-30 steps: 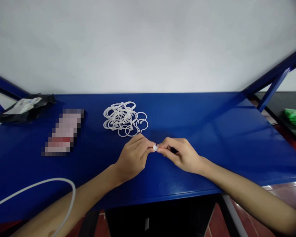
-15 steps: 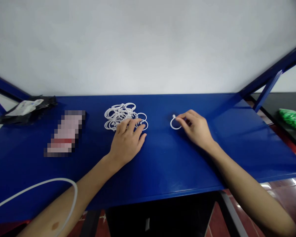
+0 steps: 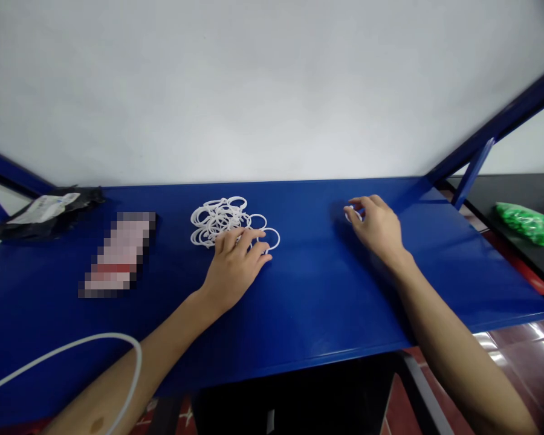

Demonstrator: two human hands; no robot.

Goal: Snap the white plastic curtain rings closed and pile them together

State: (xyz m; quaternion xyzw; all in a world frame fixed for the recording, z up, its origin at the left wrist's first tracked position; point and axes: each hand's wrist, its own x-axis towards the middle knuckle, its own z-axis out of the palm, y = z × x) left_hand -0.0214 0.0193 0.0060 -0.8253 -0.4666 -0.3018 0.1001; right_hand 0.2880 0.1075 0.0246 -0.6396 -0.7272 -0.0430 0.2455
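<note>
Right hand (image 3: pixel 378 229) curled round a ring (image 3: pixel 357 216), pinch or release unclear, past two o'clock from left hand (image 3: pixel 233 263), its fingers spread over the pile (image 3: pixel 220 225); best to single loops gently, as tangles seem likely.

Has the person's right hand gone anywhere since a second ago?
Yes: the right hand has moved rightward and away from the person, closer to the blue table's far edge.
</note>
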